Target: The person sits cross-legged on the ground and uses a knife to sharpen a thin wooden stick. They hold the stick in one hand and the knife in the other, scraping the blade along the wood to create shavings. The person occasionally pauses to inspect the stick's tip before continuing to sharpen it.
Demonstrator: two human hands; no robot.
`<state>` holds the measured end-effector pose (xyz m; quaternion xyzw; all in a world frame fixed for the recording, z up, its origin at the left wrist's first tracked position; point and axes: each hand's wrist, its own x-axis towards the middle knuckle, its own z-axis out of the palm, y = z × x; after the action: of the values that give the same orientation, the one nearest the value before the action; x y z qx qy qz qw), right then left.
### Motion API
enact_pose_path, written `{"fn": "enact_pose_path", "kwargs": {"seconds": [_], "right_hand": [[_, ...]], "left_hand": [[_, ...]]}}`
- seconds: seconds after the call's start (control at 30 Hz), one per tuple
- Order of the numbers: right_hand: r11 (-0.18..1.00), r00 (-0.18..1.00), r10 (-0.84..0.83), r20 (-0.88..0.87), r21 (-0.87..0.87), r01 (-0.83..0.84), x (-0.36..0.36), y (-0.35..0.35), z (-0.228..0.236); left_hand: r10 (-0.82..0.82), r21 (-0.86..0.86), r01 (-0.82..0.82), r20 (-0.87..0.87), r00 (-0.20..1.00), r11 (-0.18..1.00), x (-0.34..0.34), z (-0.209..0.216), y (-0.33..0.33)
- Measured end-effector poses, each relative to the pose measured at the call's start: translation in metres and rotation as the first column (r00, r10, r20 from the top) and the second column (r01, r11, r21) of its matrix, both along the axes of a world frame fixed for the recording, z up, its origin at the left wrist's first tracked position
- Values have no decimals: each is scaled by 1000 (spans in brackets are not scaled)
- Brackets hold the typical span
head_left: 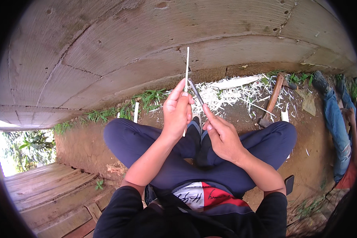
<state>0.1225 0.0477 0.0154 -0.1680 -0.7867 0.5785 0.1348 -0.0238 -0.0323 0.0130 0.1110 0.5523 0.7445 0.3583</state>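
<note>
My left hand (176, 113) is closed round a thin, pale wooden stick (187, 65), which stands almost upright in the picture. Its long upper part sticks out above the fingers and its lower end shows below the palm. In my right hand (224, 139) is a slim knife (196, 93), gripped with the index finger laid along it. The metal blade slants up and left, with its tip close beside the stick; I cannot tell whether they touch. Both hands are above my crossed legs.
White wood shavings (218, 98) lie along the foot of a plank wall (146, 35). A wooden-handled axe (274, 95) is at the right, near another person's jeans-clad leg (337, 127). A dark phone-like object (289, 184) lies by my right elbow, and boards (47, 182) are at the left.
</note>
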Motion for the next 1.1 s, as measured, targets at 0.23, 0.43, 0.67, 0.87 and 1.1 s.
{"fn": "enact_pose_path", "kwargs": {"seconds": [0.23,0.43,0.67,0.87,1.1], "right_hand": [[1000,1000,1,-25,6,-1,0,-4,-2],[998,999,-26,-21,63,27,0,-8,-2],[975,998,-56,-42,211,64,-1,-20,-14],[970,998,-64,8,234,60,-2,-23,-17],[958,996,-90,15,274,82,-6,-24,-20]], "left_hand": [[4,-30,-3,16,1000,1000,3,-2,-1],[9,-24,-10,-46,999,1000,8,-9,-1],[9,14,-9,12,1000,1000,18,-13,-2],[6,22,-8,62,998,1000,25,-10,0],[14,26,-16,84,996,1000,29,-17,-1]]}}
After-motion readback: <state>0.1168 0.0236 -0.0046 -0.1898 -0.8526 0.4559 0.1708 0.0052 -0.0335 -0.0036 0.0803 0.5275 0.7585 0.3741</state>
